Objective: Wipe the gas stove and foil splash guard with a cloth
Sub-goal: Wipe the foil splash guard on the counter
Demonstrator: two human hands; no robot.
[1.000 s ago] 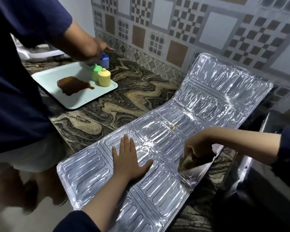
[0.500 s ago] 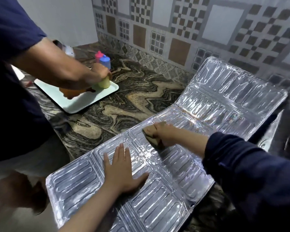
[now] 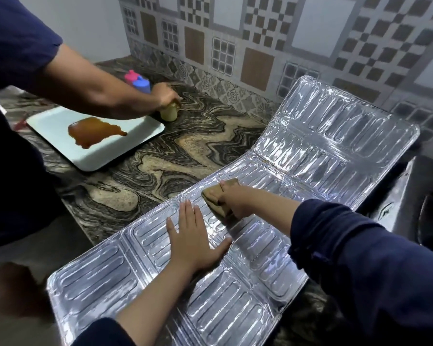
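Since a moment ago her left hand (image 3: 195,242) stays flat, fingers straight, pinning the ribbed silver foil splash guard (image 3: 323,151); just right of it her right hand (image 3: 235,199) grips the folded brown cloth (image 3: 216,198), rubbing mid-panel, wiping underway

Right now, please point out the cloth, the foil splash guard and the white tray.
cloth (image 3: 214,199): head view, on the tan fold beside the knuckles.
foil splash guard (image 3: 335,136): head view, on its raised far panel.
white tray (image 3: 50,126): head view, on bare surface left of the brown spill.
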